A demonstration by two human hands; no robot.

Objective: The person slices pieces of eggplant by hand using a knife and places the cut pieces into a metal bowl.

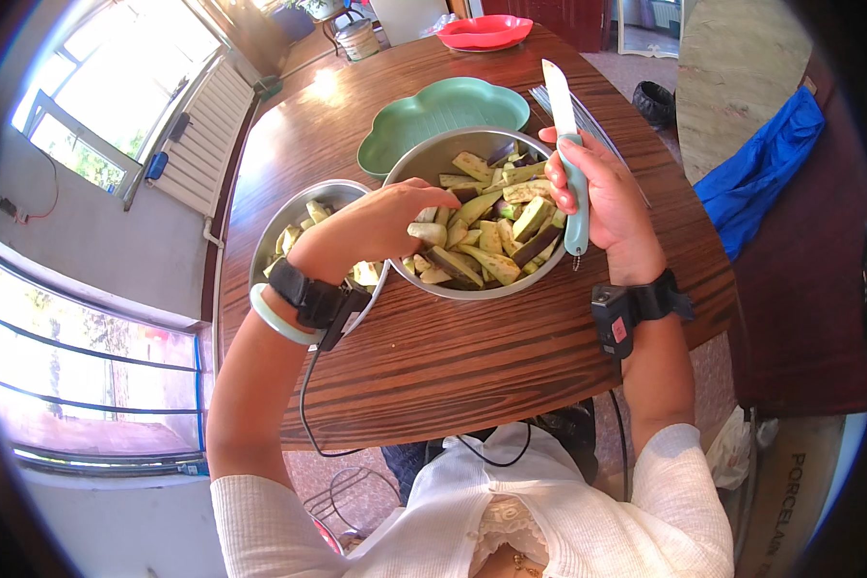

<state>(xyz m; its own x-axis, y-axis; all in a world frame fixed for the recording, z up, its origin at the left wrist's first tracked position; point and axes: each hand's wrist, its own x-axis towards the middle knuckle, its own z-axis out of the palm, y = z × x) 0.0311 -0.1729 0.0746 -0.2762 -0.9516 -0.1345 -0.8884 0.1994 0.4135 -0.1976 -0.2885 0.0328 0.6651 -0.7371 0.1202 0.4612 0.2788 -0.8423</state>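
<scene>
My right hand (600,195) grips a kitchen knife by its pale blue handle (576,195), with the blade (559,94) pointing up and away. A large steel bowl (469,293) of cut eggplant pieces (488,238) stands in front of me, under the knife hand's left side. My left hand (383,217) reaches over its left rim with curled fingers. A pale eggplant piece (428,233) lies at those fingertips; whether they grip it is unclear. Beneath my left wrist, a second steel bowl (261,238) holds more cut pieces (365,273), partly hidden by the hand.
Behind the large bowl sits a green scalloped tray (448,105). Thin metal skewers (607,130) lie right of it, partly behind my right hand. A red dish (485,32) stands at the far end of the wooden table (433,354). Cables hang from devices strapped to both wrists.
</scene>
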